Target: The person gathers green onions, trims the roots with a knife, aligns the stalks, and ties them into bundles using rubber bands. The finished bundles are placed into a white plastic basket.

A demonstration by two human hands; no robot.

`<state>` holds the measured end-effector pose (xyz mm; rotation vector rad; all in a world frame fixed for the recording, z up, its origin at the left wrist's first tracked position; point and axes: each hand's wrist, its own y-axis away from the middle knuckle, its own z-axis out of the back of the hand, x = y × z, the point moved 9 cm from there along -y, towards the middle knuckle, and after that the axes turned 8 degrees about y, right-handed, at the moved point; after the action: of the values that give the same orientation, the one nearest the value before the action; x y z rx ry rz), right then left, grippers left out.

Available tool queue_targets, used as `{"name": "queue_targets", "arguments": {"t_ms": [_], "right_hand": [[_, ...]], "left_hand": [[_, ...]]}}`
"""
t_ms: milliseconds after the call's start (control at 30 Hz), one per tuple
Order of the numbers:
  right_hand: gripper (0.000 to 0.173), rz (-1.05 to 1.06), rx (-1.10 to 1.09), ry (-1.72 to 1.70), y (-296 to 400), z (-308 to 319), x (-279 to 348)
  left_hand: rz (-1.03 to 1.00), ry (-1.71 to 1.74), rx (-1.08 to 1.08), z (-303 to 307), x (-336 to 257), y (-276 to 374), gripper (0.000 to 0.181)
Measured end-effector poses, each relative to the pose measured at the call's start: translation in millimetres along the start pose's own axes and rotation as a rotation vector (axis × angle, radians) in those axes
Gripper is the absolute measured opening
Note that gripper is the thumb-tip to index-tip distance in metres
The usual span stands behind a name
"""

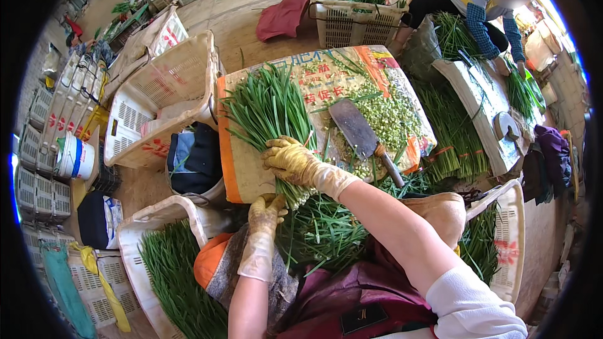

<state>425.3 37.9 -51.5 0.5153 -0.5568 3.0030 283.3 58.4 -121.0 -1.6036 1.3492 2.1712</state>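
Observation:
My right hand [293, 161], in a stained yellow glove, grips a bundle of garlic chives [271, 103] from above, near its pale stem ends. A thin red tie [309, 138] sticks out beside the fingers. My left hand [264, 215], gloved as well, is beside the cut ends with its fingers curled; whether it touches them is hard to tell. Under the bundle is a sack-covered work surface [242, 176] with printed writing. On its right lies a cleaver [353, 127] with a wooden handle, among chopped stem pieces [395, 113].
Loose chive leaves [325, 233] cover my lap area. Crates of chives stand at my left [176, 268] and right [511, 245]. A crate [162, 99] and a bucket with dark cloth [198, 160] flank the work surface. A co-worker [464, 0] handles chives at the right.

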Motion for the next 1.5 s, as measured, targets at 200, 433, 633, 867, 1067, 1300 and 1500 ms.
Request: {"name": "queue_targets", "arguments": {"t_ms": [200,433,633,867,1067,1300,1500], "right_hand": [[0.023,0.033,0.176,0.153,-2,4,21],[0.030,0.016,0.171,0.235,-4,-1,23],[0.030,-0.090,-0.231,-0.374,-15,49,-17],[0.039,-0.887,-0.247,-0.678,130,76,-84],[0.048,-1.279,0.221,-1.306,180,-18,20],[0.016,-0.969,0.256,-1.458,173,-41,34],[0.028,-0.027,0.702,-0.730,209,15,152]], "left_hand": [[-0.055,0.181,0.002,3,-11,10,0.017],[-0.444,-1.501,0.769,-54,36,126,0.010],[-0.312,-0.442,0.573,-47,11,139,0.019],[-0.508,-0.104,0.059,-1,-60,71,0.039],[-0.782,-0.559,-0.151,-54,-106,30,0.075],[-0.590,-0.832,-0.201,-88,-98,-22,0.118],[-0.729,-0.554,-0.087,-77,-85,-22,0.112]]}}
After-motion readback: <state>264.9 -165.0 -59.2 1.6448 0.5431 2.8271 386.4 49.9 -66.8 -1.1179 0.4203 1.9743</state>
